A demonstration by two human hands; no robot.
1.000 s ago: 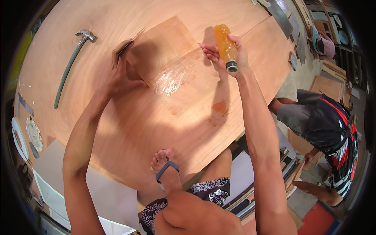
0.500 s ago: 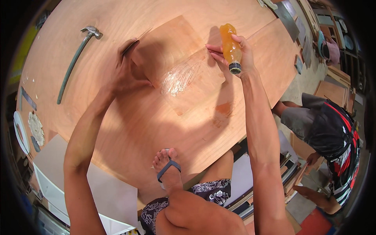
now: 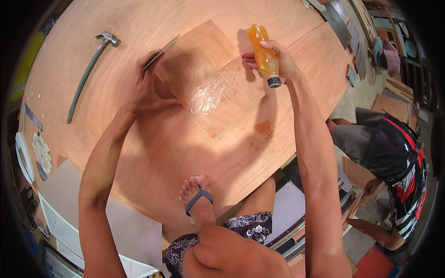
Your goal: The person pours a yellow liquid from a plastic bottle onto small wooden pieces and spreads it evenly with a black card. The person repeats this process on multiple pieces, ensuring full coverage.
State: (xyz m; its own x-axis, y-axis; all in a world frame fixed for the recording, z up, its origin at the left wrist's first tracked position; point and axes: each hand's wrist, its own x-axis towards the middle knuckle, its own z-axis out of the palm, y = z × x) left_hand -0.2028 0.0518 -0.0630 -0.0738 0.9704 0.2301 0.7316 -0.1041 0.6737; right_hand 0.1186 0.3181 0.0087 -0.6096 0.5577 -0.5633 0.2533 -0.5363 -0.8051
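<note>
Tipped a little further left at its base since the earlier view, the bottle (image 3: 265, 53) in the right hand (image 3: 283, 62) has shifted slightly, and the thin flat blade (image 3: 163, 50) in the left hand (image 3: 140, 88) has turned so that more of it shows. Largest is a broad plywood board (image 3: 139, 32), pale orange-brown, spreading under both hands. At the right, beyond its edge, a co-worker (image 3: 398, 153) bends over in a dark top with red and white markings. The person's sandalled foot (image 3: 197, 192) is at the board's near side. A claw hammer (image 3: 88, 76) with a greenish handle lies on the board, left of the left hand. Between the hands is a thin, four-sided wood sheet (image 3: 204, 37); a glossy wet patch (image 3: 208, 95) shines just below it. The right grip grasps the clear bottle, with yellow-orange contents, its black cap toward the person, fingertips near the sheet's right corner. The left grip grasps the blade among its fingers, its thumb reaching the sheet's lower left edge. Whether that sheet is lifted, I cannot tell.
</note>
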